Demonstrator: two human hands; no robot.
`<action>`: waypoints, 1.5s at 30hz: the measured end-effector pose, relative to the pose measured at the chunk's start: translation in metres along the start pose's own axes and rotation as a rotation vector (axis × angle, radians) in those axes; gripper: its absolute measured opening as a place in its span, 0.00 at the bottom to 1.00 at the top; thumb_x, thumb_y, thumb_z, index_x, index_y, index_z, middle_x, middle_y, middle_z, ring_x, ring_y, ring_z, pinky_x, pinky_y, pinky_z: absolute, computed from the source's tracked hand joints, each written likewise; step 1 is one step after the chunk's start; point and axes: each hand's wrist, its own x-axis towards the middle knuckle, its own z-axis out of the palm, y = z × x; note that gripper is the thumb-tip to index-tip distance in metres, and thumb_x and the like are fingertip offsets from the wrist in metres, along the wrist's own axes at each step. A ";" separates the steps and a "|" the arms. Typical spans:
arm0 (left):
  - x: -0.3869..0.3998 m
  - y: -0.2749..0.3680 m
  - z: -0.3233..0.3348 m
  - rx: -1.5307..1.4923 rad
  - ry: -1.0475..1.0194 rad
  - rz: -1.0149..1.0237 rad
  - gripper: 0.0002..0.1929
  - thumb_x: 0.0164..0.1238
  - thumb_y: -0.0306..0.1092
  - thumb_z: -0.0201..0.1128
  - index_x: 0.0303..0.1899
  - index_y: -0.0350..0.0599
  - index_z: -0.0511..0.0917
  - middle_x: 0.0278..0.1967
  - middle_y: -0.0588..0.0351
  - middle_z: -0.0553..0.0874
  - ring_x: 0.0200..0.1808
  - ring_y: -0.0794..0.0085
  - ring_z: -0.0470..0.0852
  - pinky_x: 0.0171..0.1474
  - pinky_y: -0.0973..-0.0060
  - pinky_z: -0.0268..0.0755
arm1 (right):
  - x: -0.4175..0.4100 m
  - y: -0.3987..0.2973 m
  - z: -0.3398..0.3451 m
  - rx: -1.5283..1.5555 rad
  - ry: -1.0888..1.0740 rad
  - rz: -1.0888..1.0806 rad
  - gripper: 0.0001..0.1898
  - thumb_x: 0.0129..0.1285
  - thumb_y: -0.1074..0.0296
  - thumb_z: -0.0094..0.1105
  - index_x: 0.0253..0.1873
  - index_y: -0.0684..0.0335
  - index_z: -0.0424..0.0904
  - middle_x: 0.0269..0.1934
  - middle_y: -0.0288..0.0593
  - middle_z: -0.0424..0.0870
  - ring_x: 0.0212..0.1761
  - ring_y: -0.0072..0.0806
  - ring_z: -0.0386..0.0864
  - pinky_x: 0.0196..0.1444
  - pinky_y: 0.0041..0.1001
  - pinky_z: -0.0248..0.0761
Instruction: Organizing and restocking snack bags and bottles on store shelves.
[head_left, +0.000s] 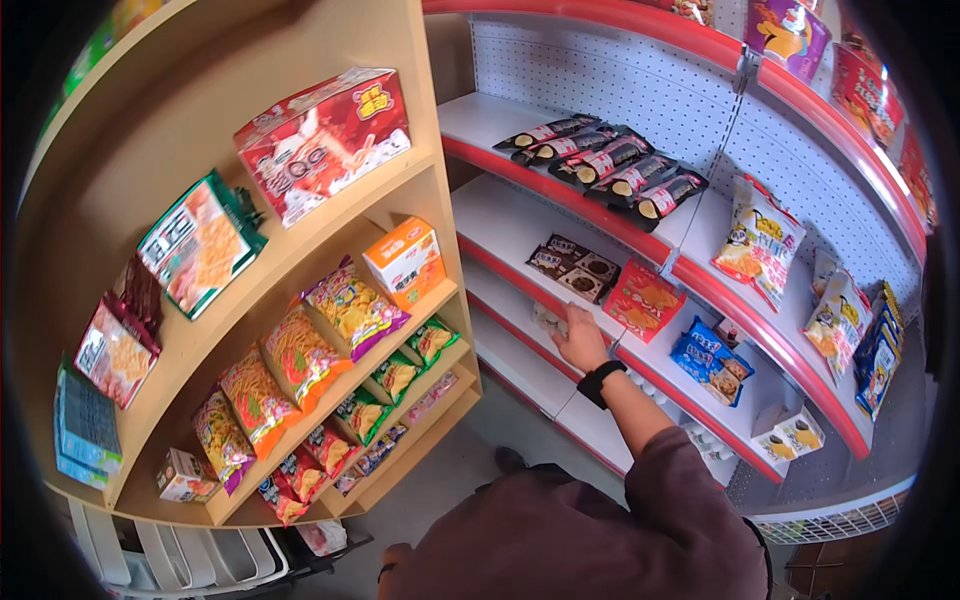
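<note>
My right hand (581, 337), with a black band at the wrist, is at the red front edge of a white metal shelf; its fingers look partly spread, and whether they touch anything cannot be told. Just beyond it lie dark cookie packs (574, 266) and a red snack packet (643, 300). A blue cookie bag (711, 360) rests farther right on that shelf, with small white and yellow boxes (789, 433) near its end. Of my left hand (395, 559), only a part by the wrist shows at the bottom edge, beside my dark shirt; its fingers are hidden.
Black snack packets (600, 161) and white chip bags (761, 240) lie on the shelf above. At left, a wooden shelf unit (442, 187) holds a red box (326, 146), an orange box (406, 262) and several noodle-snack bags (300, 352). White baskets (202, 559) stand below it.
</note>
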 end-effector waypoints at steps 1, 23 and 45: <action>0.007 0.007 -0.004 0.078 -0.097 -0.153 0.17 0.69 0.45 0.51 0.39 0.46 0.85 0.43 0.46 0.87 0.49 0.48 0.84 0.51 0.54 0.76 | 0.014 0.012 0.003 0.003 -0.001 0.004 0.31 0.60 0.61 0.67 0.64 0.74 0.70 0.64 0.66 0.73 0.67 0.57 0.70 0.71 0.44 0.63; 0.031 0.061 -0.071 0.081 0.229 -0.111 0.17 0.70 0.44 0.51 0.44 0.45 0.85 0.49 0.45 0.86 0.53 0.46 0.83 0.55 0.55 0.75 | 0.175 0.120 0.077 -0.266 -0.240 0.473 0.43 0.68 0.40 0.49 0.75 0.70 0.57 0.77 0.60 0.57 0.81 0.49 0.48 0.81 0.45 0.40; 0.022 0.066 -0.076 0.174 0.226 -0.022 0.21 0.70 0.48 0.51 0.47 0.45 0.86 0.49 0.42 0.87 0.56 0.48 0.83 0.57 0.55 0.75 | 0.153 0.110 0.071 -0.399 -0.251 0.482 0.44 0.66 0.39 0.51 0.78 0.65 0.52 0.79 0.57 0.50 0.81 0.52 0.47 0.78 0.58 0.39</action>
